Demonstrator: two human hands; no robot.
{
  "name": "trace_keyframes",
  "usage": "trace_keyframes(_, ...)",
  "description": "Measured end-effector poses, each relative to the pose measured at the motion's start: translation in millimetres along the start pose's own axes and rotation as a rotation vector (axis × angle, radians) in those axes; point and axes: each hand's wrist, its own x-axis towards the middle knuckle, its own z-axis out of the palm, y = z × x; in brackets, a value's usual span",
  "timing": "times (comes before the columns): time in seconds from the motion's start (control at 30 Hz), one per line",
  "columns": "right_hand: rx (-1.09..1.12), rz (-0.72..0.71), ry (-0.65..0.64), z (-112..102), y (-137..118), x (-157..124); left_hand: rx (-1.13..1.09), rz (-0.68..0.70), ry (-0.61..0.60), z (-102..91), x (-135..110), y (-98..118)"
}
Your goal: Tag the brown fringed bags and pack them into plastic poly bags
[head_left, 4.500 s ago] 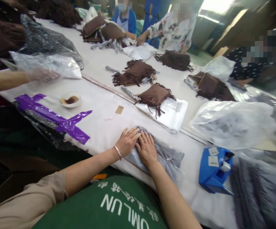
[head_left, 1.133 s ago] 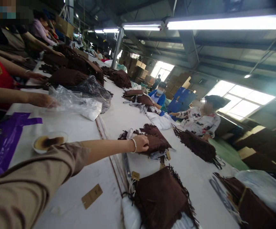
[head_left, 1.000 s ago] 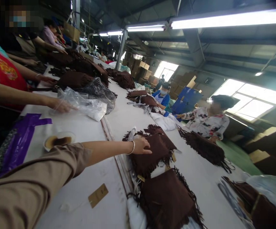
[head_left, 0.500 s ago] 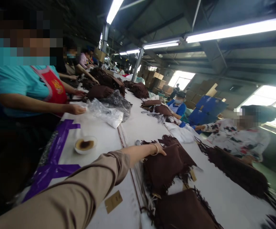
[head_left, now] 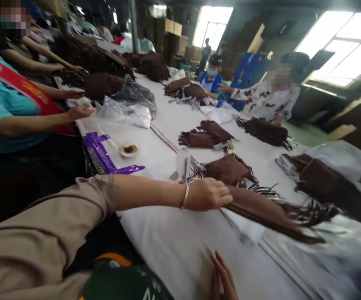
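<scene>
Factory line, long white surface, brown fringed bags laid out.
Far L: co-worker's hand by poly bag; purple tape & small dish nearer. Mid: L hand w/ bangle, fingers together on end of blurred fringed suede bag, grip unclear. R hand at bottom edge, empty, fingers loosely apart. Far R: another fringed bag.

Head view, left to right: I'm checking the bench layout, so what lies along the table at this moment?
purple tape → small dish → left hand → fringed brown bag → another fringed brown bag
</scene>
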Motion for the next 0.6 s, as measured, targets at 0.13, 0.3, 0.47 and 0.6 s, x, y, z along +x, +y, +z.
trace_keyframes(0.13, 0.017, -0.044, -0.124, -3.5, -19.4, -83.1, -0.113, 0.120, -0.124, 66.6, -78.2, 117.6)
trace_keyframes(0.3, 0.057, -0.074, -0.127, -21.8, -45.4, -112.1, -0.146, -0.009, -0.182, 96.4, -112.3, 154.8)
trace_keyframes(0.47, -0.176, -0.001, -0.112, -22.2, -34.0, -72.3, -0.159, -0.058, -0.210, 74.4, -117.0, 142.9)
trace_keyframes(0.6, -0.246, 0.106, -0.090, -11.5, -25.6, -57.6, -0.228, -0.369, -0.124, 49.9, -139.6, 112.2)
